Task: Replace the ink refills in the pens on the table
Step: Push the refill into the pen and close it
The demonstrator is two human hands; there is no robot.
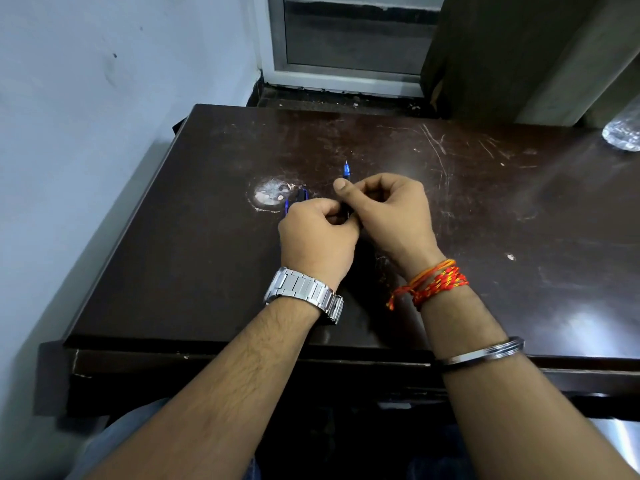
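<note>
Both hands are closed on one pen point(346, 174) held just above the table point(173, 271). The left hand point(317, 233) pinches its back end and the right hand point(388, 209) its front. Twist too hard, and small parts may drop and roll away.

The pen point(346, 171) shows only its blue tip above the right hand point(391, 216); the barrel is covered by both fists, and whether the left hand point(317, 233) grips the same pen cannot be told; blue items point(294, 199) beside the left hand are mostly hidden behind its knuckles, type undetermined; a clear object point(623, 133) is cut off by the right edge.
</note>
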